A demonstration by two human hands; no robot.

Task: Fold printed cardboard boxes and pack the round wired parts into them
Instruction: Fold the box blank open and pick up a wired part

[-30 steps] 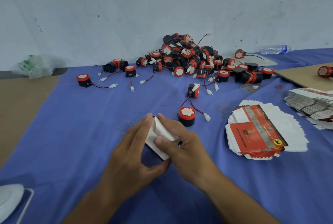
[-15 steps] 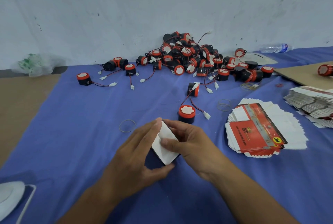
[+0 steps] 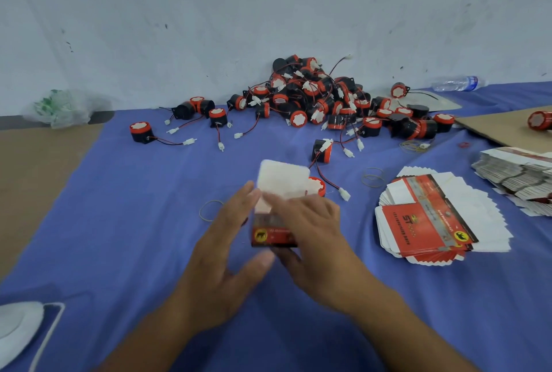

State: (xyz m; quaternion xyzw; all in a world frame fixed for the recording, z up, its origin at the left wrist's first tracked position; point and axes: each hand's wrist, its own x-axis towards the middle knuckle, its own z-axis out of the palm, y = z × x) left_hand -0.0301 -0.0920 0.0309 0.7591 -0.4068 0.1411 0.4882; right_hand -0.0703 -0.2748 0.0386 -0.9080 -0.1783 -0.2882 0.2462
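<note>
A small red and black printed box [image 3: 274, 235] stands upright on the blue cloth between my hands, its white top flap [image 3: 282, 178] raised. My left hand [image 3: 222, 255] holds the box's left side, thumb under its lower edge. My right hand [image 3: 310, 240] grips its right side, fingers across the front. A round black and red wired part [image 3: 317, 186] lies just behind the box, partly hidden by the flap. A big heap of such parts [image 3: 313, 99] sits against the wall. Both hands are motion-blurred.
A fanned stack of flat printed boxes [image 3: 430, 219] lies to the right, another stack [image 3: 519, 174] at the far right edge. Rubber bands [image 3: 372, 177] and a loose one [image 3: 210, 209] lie on the cloth. A water bottle [image 3: 457, 83] and brown cardboard [image 3: 504, 129] sit at back right.
The box turned from a tilted white side facing me to standing upright with its red printed face toward me and its white flap raised. Both hands shifted with it.
</note>
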